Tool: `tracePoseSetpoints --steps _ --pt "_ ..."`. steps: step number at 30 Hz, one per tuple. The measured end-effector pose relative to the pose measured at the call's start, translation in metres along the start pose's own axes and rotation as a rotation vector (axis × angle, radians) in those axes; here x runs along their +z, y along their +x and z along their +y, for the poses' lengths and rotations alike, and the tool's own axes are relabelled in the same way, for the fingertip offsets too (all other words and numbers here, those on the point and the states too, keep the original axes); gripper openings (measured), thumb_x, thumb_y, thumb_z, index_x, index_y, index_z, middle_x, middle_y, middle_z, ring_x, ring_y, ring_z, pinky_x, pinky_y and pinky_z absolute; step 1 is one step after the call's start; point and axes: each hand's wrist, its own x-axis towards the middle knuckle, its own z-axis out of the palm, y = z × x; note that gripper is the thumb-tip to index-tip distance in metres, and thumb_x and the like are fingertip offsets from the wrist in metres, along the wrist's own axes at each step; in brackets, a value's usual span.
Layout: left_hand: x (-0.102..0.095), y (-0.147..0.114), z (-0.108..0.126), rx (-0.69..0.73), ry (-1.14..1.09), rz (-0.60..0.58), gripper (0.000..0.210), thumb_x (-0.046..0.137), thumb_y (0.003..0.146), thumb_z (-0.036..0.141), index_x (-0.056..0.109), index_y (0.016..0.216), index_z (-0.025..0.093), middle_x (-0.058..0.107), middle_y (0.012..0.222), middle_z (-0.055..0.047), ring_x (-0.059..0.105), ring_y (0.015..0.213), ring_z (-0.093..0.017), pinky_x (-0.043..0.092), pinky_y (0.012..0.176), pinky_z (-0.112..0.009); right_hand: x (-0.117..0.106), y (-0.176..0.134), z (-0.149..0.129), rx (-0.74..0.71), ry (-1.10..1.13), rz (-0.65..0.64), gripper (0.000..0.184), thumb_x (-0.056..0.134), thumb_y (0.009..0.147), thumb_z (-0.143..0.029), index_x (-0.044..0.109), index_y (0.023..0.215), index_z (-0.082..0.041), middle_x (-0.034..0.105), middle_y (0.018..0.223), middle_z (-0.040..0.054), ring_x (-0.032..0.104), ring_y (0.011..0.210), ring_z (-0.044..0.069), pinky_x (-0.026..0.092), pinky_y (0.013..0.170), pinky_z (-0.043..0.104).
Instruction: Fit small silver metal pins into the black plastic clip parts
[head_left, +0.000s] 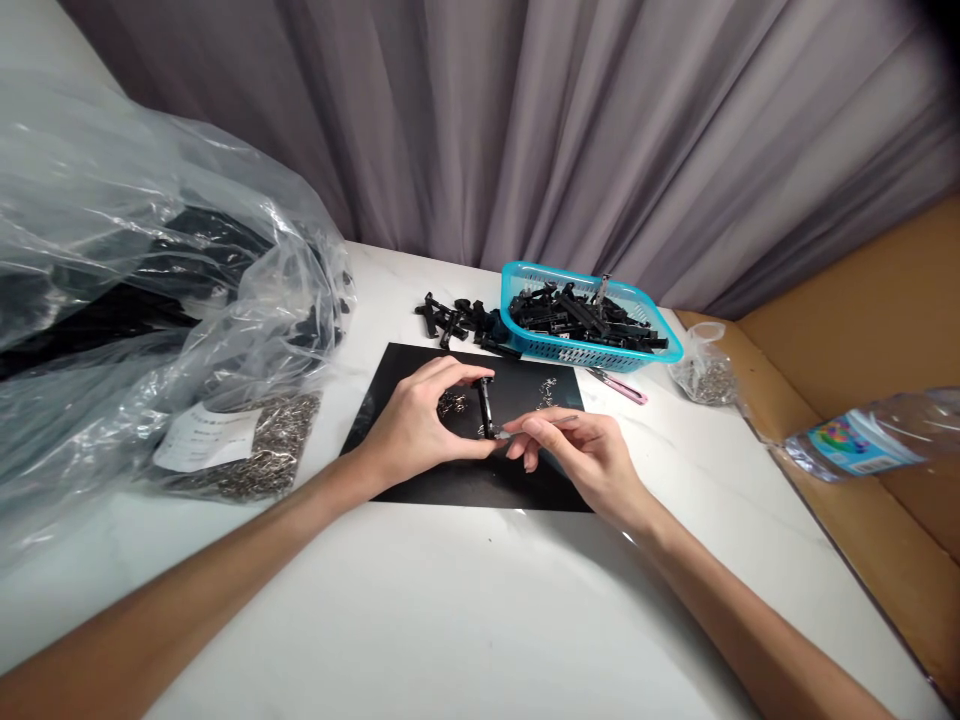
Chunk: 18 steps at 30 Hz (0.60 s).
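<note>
Over a black mat [420,480], my left hand [416,415] pinches a slim black plastic part [485,405] by its two ends, between thumb and fingers. The part stands roughly upright in this view. My right hand [577,450] is closed on thin metal tweezers [566,421], whose tip meets the lower end of the part, close to my left thumb. Whether the tip grips a small piece there is too fine to see. Small metal pieces [452,403] lie on the mat behind my left hand, and more loose metal pieces [549,390] lie behind my right.
A blue basket [600,357] full of black plastic parts stands behind the mat, with loose black parts [454,322] beside it. A pink-handled cutter [626,388] lies in front. Bags of metal pieces [262,455] [705,375] flank the mat. A plastic bottle [862,440] is at right.
</note>
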Motion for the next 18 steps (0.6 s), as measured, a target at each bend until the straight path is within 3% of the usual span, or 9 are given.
tracePoseSetpoints --steps 12,15,18 --pt "0.0 0.001 -0.002 -0.009 0.011 -0.031 0.058 0.09 0.068 0.027 0.068 0.121 0.02 0.07 0.109 -0.003 0.065 0.102 -0.022 0.054 0.092 -0.035 0.001 0.0 0.001 -0.015 -0.058 0.007 0.028 0.061 0.103 -0.04 0.079 0.105 -0.019 0.076 0.087 0.005 0.066 0.071 0.015 0.056 0.072 0.032" --pt "-0.001 0.002 0.0 -0.014 0.046 -0.029 0.056 0.09 0.07 0.034 0.067 0.12 0.021 0.07 0.112 -0.004 0.061 0.11 -0.026 0.051 0.098 -0.04 -0.011 0.004 -0.009 -0.146 -0.204 0.155 0.036 0.052 0.108 -0.043 0.076 0.094 -0.021 0.07 0.088 0.0049 0.063 0.079 0.017 0.053 0.075 0.032" --pt "-0.001 0.002 0.0 -0.032 0.052 -0.04 0.058 0.09 0.072 0.039 0.065 0.122 0.022 0.07 0.118 -0.005 0.057 0.116 -0.027 0.05 0.102 -0.043 -0.032 0.009 -0.017 -0.288 -0.439 0.327 0.046 0.041 0.111 -0.044 0.063 0.078 -0.022 0.062 0.087 0.0052 0.059 0.085 0.019 0.049 0.083 0.035"
